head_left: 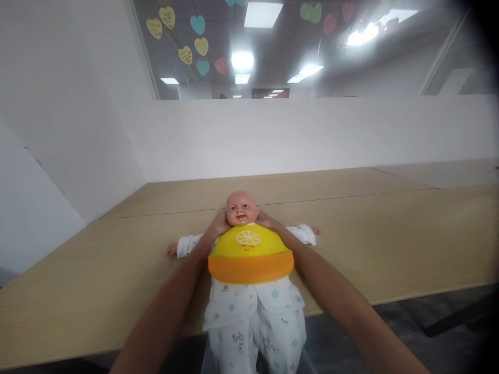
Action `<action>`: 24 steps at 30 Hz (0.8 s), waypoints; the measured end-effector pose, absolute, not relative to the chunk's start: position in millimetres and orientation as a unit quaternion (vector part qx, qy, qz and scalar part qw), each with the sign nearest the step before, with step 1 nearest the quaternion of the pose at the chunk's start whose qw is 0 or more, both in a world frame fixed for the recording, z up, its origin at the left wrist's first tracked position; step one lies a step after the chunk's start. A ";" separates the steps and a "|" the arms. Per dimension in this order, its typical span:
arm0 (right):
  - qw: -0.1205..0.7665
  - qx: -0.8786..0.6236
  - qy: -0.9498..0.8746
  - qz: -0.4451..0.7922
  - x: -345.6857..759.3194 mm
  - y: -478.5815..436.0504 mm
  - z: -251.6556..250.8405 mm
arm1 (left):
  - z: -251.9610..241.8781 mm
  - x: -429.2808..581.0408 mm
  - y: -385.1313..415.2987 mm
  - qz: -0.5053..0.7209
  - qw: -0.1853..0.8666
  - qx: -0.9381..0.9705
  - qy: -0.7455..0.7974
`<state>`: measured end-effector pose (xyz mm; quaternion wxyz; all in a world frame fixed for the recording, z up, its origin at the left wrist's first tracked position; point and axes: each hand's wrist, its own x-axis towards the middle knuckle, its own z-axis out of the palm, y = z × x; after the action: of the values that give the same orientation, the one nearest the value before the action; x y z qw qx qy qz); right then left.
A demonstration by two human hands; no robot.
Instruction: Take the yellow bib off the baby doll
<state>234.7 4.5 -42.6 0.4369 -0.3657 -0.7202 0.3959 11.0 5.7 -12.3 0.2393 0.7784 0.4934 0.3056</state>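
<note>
Doll: baby doll (242,208) of smooth plastic, bald, in a white sleepsuit printed with pastel dots. We have it lying on its back on the long pale wooden desk (390,234), head towards the far edge, legs hanging over the near edge towards us, both arms spread flat to either side.

Bib: yellow moulded bib (249,254), soft plastic or silicone by the look of it, with a white citrus-slice motif and an orange catch-pocket along its lower rim. It lies on the doll's chest, top edge under the chin, pocket across the belly.

Hands: our left hand (220,224) is at one side of the doll's neck, our right hand (266,220) at the other, both touching the neck just below the head, where the bib's straps would run. The fingers curl out of sight behind the neck, so we cannot tell whether they grip the strap ends or only rest there, nor how wide they are spread. Both forearms reach in from the near edge, one on each side of the doll's body.

Progress, as we judge it: the bib is already placed squarely on the chest; its fastening behind the neck is hidden, and we take it as not yet shown done.

Surroundings: white partition wall behind the far edge; coloured paper hearts (187,39) on the glass above.
</note>
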 end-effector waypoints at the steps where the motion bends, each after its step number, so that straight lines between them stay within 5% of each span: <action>1: 0.437 -0.371 -0.715 0.401 234.2 2.9 -40.8 | -12.4 11.3 5.9 0.306 0.237 0.777 0.497; 24: 0.419 -0.358 -0.715 0.430 240.8 -0.6 -34.2 | -25.2 8.1 22.2 0.321 0.229 0.771 0.500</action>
<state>240.8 -0.6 -34.2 0.4185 -0.3575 -0.7154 0.4304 8.1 22.2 -25.2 0.2287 0.7712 0.4996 0.3213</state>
